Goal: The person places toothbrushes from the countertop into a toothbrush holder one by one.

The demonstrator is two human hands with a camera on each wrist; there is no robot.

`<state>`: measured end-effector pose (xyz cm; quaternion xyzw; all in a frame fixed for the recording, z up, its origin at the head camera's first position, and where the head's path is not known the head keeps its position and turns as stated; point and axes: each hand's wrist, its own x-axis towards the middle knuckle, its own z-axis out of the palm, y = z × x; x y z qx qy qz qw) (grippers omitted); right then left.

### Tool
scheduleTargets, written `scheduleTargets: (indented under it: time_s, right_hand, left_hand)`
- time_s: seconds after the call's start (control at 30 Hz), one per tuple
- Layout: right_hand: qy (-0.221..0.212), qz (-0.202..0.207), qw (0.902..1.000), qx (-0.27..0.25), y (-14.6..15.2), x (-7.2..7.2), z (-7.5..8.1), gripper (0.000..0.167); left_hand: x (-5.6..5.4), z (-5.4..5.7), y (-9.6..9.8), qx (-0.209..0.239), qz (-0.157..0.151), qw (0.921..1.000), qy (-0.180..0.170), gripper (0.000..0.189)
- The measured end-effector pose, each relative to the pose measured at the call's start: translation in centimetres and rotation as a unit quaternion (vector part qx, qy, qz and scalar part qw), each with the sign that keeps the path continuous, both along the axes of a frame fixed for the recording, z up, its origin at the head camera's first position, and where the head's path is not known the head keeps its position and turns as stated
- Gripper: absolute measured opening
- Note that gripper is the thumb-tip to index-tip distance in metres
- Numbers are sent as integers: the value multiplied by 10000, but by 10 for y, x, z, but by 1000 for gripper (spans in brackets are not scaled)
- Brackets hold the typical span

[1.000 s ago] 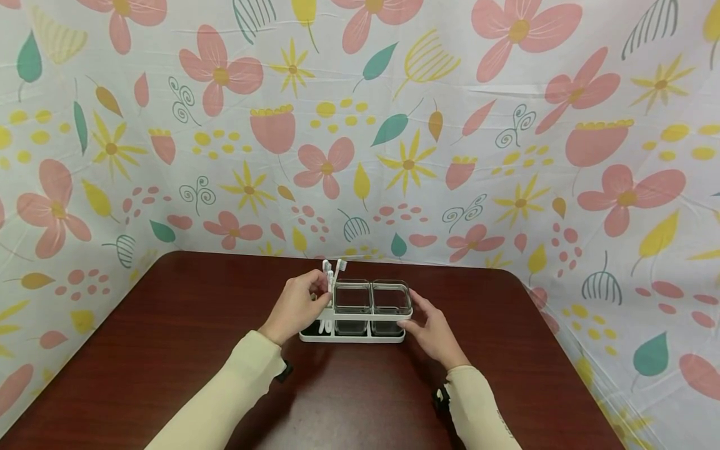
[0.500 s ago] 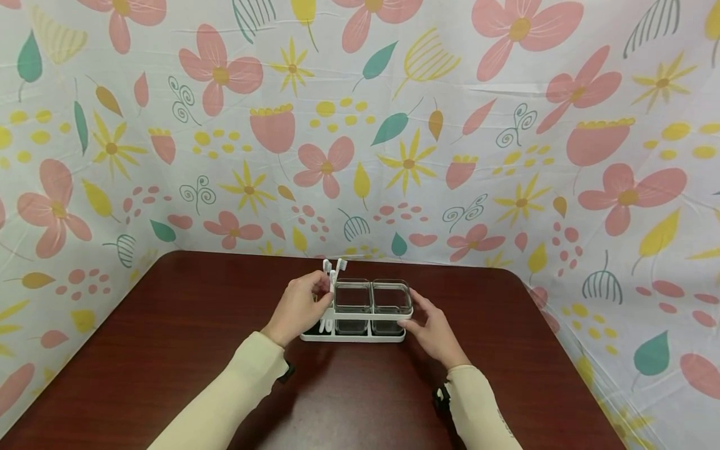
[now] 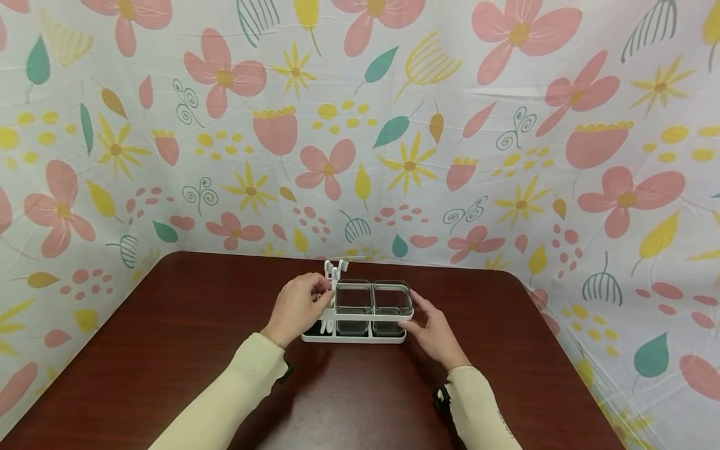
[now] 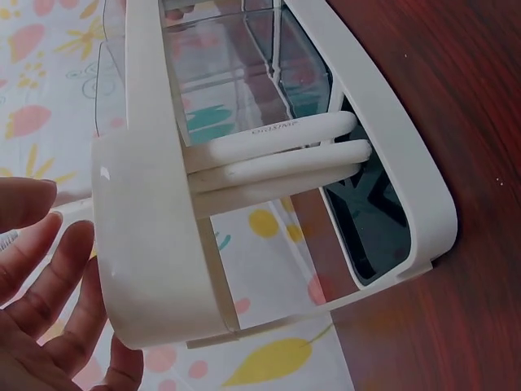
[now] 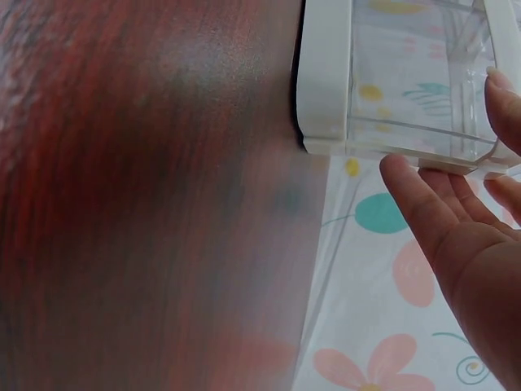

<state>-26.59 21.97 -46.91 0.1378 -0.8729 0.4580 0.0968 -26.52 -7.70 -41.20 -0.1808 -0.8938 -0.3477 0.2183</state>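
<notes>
A white two-tier rack (image 3: 353, 339) with clear bins stands on the table. White toothbrushes (image 4: 281, 155) stand upright through the left slot of its upper tier, their heads above it and their handle ends at the dark lower tray (image 4: 370, 220). My left hand (image 3: 298, 306) is at that end, thumb and fingertip close together at a toothbrush neck, as if pinching it. The other fingers (image 4: 61, 285) lie along the end of the upper tier. My right hand (image 3: 433, 328) grips the upper tier's right end, thumb in front and fingers along the side.
Two clear bins (image 3: 392, 299) sit side by side in the upper tier, with more below. The dark red-brown table (image 3: 225, 300) ends at the back against a floral cloth (image 3: 360, 125). Dark bands (image 3: 442, 397) sit at both wrists.
The toothbrush heads have shifted slightly to the right and spread a little beside my left hand. My right hand and the rack stay almost where they were.
</notes>
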Motion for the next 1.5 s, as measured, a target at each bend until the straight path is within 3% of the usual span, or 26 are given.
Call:
scheduleTargets:
  time_s: [0.43,0.7,1.2,1.5]
  right_hand:
    - [-205,4,9998,-1,3,-1,1,72]
    - [-123,41,9999,-98,4,-1,2,72]
    - [-216,82,9996,-133,8,-4,2,73]
    - [-245,52,9994,254,13,-2,4,76]
  left_hand:
    - [-2,-3,-8,16,118,9995,286,6]
    - [0,-6,-16,93,284,9995,-45,12]
    - [-3,-9,-28,58,368,9993,-51,16]
    - [-3,-13,-42,-14,476,9986,-241,18]
